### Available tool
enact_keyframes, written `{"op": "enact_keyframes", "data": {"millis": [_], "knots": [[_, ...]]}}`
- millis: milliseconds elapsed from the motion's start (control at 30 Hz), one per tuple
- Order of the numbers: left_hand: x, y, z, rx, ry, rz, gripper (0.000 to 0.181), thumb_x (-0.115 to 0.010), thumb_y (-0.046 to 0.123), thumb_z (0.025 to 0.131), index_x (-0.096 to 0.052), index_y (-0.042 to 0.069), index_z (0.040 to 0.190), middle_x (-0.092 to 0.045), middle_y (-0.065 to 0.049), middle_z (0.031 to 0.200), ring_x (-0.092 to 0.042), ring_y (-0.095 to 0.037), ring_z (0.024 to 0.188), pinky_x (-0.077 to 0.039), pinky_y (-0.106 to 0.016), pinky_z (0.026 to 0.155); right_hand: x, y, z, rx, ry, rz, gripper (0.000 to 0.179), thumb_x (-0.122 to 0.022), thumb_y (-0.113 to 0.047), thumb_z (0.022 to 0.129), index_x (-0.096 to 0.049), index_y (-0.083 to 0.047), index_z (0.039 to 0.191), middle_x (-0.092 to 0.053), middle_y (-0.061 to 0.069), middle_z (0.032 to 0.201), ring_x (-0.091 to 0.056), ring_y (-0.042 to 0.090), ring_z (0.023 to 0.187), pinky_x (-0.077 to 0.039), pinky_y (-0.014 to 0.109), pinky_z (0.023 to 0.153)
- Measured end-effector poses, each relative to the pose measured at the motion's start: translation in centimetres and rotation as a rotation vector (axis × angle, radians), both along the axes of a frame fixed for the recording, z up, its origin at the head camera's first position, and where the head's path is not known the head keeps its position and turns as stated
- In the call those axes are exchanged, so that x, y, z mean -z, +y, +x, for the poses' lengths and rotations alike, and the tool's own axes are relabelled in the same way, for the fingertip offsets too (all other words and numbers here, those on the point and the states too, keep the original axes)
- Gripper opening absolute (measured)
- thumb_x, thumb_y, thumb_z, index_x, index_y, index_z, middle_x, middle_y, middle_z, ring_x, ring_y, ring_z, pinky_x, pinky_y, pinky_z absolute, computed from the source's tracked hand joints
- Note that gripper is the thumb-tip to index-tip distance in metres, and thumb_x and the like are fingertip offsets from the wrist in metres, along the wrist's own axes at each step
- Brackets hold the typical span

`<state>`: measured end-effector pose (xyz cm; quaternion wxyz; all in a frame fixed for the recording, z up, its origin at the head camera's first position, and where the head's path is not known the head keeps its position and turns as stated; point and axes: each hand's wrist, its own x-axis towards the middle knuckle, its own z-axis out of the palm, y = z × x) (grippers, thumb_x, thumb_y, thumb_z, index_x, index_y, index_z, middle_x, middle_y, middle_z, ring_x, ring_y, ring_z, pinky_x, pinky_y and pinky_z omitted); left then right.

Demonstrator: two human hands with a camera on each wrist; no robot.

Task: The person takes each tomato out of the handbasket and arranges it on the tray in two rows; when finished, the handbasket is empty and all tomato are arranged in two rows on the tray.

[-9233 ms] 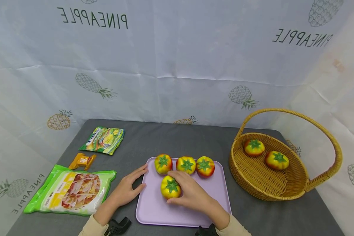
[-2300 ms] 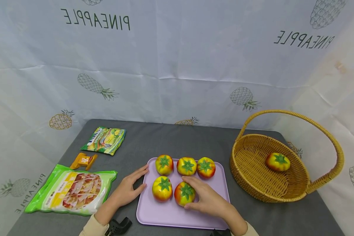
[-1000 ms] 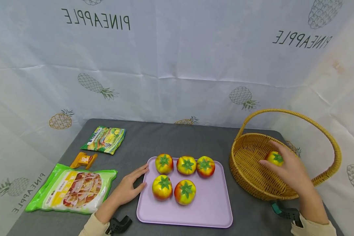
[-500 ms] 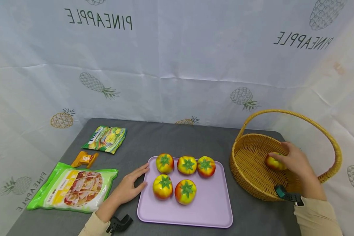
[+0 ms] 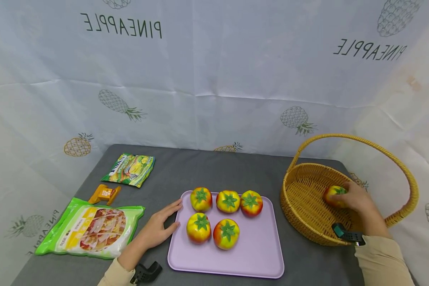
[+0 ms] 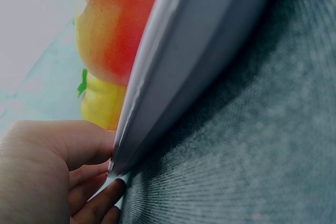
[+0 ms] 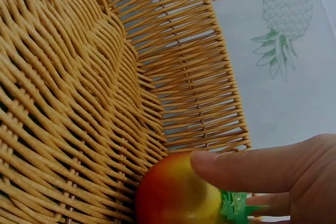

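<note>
In the basket (image 5: 318,234), a red-and-yellow tomato (image 5: 331,197) with a green leafy top lies against the right side. My right hand (image 5: 359,198) reaches in and grips it; the right wrist view shows the thumb (image 7: 247,169) pressed on its skin, the other fingers mostly hidden behind. My left hand (image 5: 157,228) rests at the left edge of the lilac tray (image 5: 257,254), fingers loosely extended and touching the rim. On the tray sit three tomatoes (image 5: 228,201) in a back row, with two more tomatoes (image 5: 226,234) in front, green tops up.
The basket's tall handle (image 5: 357,137) arches over its opening. Left of the tray lie a green-edged food bag (image 5: 93,229), a small orange packet (image 5: 105,194) and a green-yellow packet (image 5: 130,170). A pineapple-print cloth (image 5: 214,79) hangs behind the dark table (image 5: 214,171).
One tomato went from the basket to the tray's front row. My right hand then moved from the tray into the basket and closed on the last tomato there. My left hand stayed put.
</note>
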<state>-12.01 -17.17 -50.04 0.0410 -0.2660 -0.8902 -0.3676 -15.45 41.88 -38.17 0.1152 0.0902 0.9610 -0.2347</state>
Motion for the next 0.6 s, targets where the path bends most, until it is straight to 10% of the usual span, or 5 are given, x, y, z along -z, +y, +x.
{"op": "enact_keyframes", "data": {"millis": [600], "knots": [[-0.25,0.03,0.09,0.003,0.009,0.001,0.048,-0.065,0.02,0.088,-0.054,0.009,0.134,-0.045,-0.004,0.146,-0.047,-0.026,0.13,-0.041,-0.048,0.103,0.28,-0.06,-0.18,-0.031,0.027,0.066,0.072,-0.066,-0.033,0.085,-0.039,0.023,0.121,-0.054,0.034,0.1,-0.054,0.034,0.08,-0.042,0.032,0.06]]}}
